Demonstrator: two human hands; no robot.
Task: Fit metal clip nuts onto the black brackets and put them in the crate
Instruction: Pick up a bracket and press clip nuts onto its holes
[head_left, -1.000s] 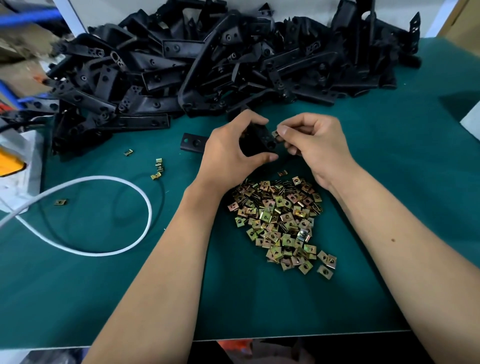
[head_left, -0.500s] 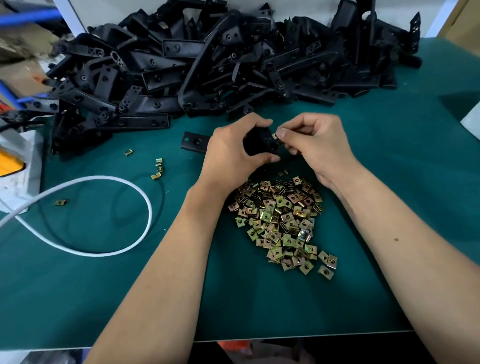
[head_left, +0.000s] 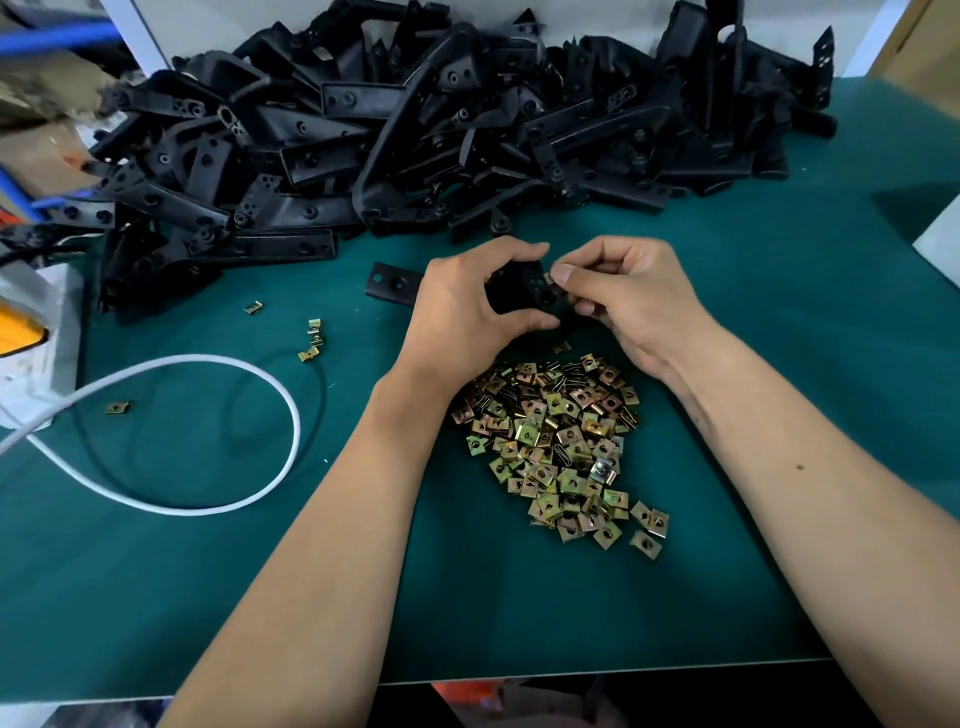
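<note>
The left hand (head_left: 462, 306) grips a black bracket (head_left: 524, 288) above the counter (head_left: 779, 364), fingers and thumb curled round the part; one flat end of the bracket, with a round hole, sticks out past the knuckles to the left. The right hand (head_left: 628, 299) pinches a small brass-coloured clip nut (head_left: 548, 278) between thumb and forefinger, holding it against the bracket's edge; whether the nut is seated cannot be told. Just below the hands lies a loose heap of clip nuts (head_left: 558, 447), each a small folded square of yellowish plated metal with a centre hole, some dull, some glinting. A few stray clip nuts (head_left: 311, 340) lie apart to the left. Along the far side of the counter sits a large tangled pile of brackets (head_left: 415, 135), matt black moulded pieces with long flat arms, bends and screw holes. The counter is covered in a smooth dark green mat. A white cable (head_left: 249, 374) forms a loop on the mat at the left.
</note>
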